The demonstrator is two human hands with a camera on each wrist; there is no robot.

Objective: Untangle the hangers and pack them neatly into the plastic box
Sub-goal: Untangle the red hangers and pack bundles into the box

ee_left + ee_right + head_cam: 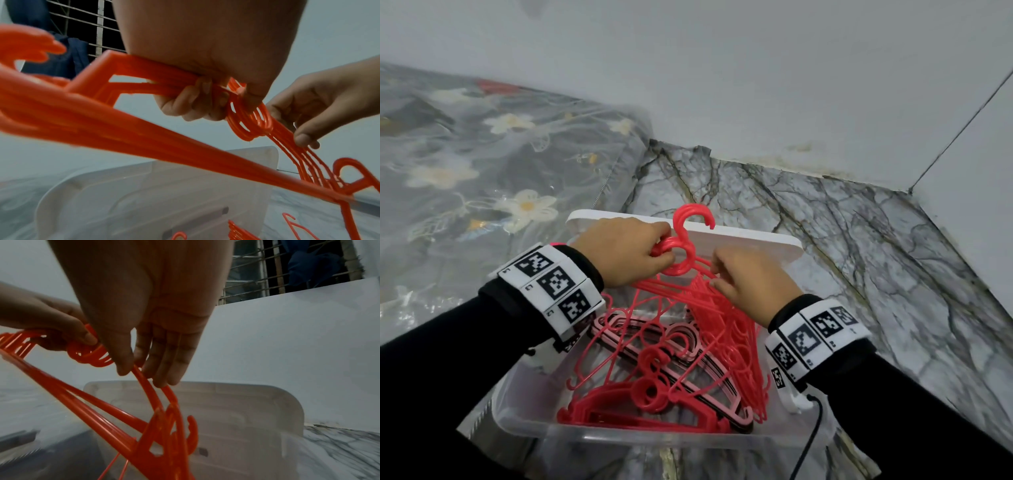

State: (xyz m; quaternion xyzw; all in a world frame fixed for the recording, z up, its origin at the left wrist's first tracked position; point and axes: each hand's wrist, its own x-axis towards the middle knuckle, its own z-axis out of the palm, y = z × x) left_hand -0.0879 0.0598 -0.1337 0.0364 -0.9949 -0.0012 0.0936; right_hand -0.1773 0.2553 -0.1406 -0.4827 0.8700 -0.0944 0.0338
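Red plastic hangers point(688, 291) hang bunched above the clear plastic box point(524, 411), mid-untangling; the left hand point(619, 253) grips the hooks, the right hand point(753, 284) fingers pinch 1 shoulder. Next, probably, pull it free rightwards

place: I read this as a room in a home, most likely a bedroom corner.
floor: I see marble-patterned tiles point(808, 219) with dark veins running to plain pale walls point(722, 68).
bedding: on my left lies a grey floral cover point(482, 154) under clear plastic.
window: my wrist views show a barred window grille point(257, 272) with dark blue clothing point(312, 266) hanging by it.
household goods: a clear plastic box point(524, 411) of red hangers point(654, 377) sits on the floor.
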